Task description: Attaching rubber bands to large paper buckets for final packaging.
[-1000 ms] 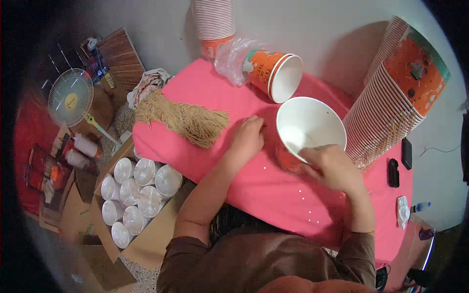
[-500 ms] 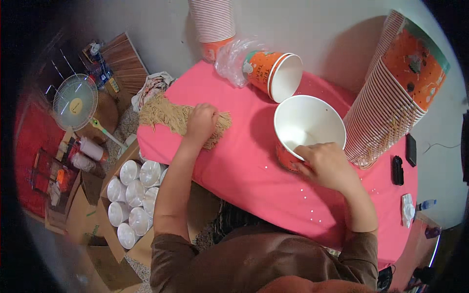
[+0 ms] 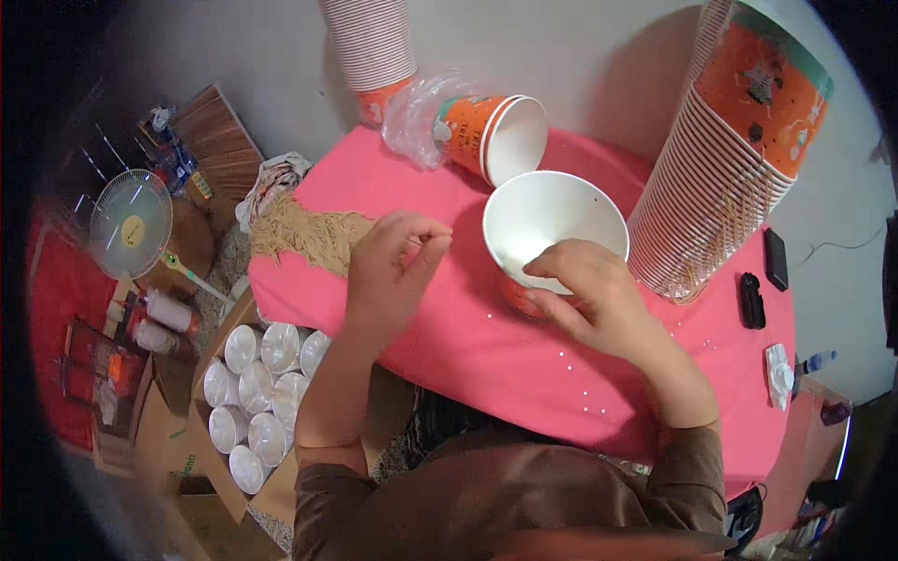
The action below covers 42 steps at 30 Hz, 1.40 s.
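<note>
An open paper bucket (image 3: pixel 557 215), white inside and orange outside, stands on the pink-covered table. My right hand (image 3: pixel 603 299) is at its near rim, index finger over the inside and thumb outside, so the rim is between them. To the left, my left hand (image 3: pixel 393 271) is raised over the table, thumb and index finger brought together. Whatever is in that pinch, perhaps a thin strand, is too small to make out. Beside it lies a pile of tan cords (image 3: pixel 304 234), partly covered by this hand.
A tall stack of orange paper buckets (image 3: pixel 711 187) leans at the right, tan cords hanging on it. Behind lie two nested buckets (image 3: pixel 468 136) by plastic wrap (image 3: pixel 412 126) and another stack (image 3: pixel 369 47). A carton of white cups (image 3: pixel 254 383) stands lower left. Small white dots speckle the cloth.
My left hand has lifted off the cord pile and come toward the bucket, fingers now pinched. The right hand stays at the bucket rim, its fingers slightly shifted. The whole view has shifted a little.
</note>
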### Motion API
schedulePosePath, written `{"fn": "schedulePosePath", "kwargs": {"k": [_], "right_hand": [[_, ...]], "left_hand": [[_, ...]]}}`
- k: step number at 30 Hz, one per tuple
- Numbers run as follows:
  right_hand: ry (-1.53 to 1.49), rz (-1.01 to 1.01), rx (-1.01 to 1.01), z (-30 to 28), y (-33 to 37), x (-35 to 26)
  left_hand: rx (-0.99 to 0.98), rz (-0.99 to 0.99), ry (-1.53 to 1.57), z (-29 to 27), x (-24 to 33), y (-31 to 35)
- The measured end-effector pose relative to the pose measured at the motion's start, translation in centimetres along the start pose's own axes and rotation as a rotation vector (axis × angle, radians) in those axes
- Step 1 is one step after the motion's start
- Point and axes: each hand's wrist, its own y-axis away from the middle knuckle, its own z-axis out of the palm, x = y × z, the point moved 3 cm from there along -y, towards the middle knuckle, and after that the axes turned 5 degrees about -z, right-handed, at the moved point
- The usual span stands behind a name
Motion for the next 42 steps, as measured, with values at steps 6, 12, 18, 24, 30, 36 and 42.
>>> {"fn": "schedulePosePath", "kwargs": {"k": [6, 12, 18, 24, 30, 36, 42], "right_hand": [[-0.117, 0.02, 0.033, 0.1, 0.4, -0.3], [-0.299, 0.058, 0.048, 0.7, 0.5, -1.4], [-0.235, 0.047, 0.06, 1.0, 1.1, -1.2], [-0.273, 0.196, 0.029, 0.6, 0.9, -1.3], [-0.324, 0.21, 0.05, 0.5, 0.7, -1.3], [-0.284, 0.122, 0.084, 1.0, 1.0, -0.9], [-0.203, 0.024, 0.092, 1.4, 0.9, -1.2]], "left_hand": [[0.092, 0.676, -0.462, 1.4, 4.7, 2.2], [-0.141, 0.31, -0.003, 3.2, 5.3, 3.0], [-0.271, -0.119, 0.395, 4.0, 2.8, 4.0], [-0.391, -0.338, 0.709, 4.1, 0.9, 4.3], [-0.378, -0.234, 0.741, 4.5, 0.7, 4.5], [-0.1, -0.193, 0.564, 4.6, -0.5, 5.4], [-0.112, 0.062, 0.477, 5.3, 0.4, 5.4]]}}
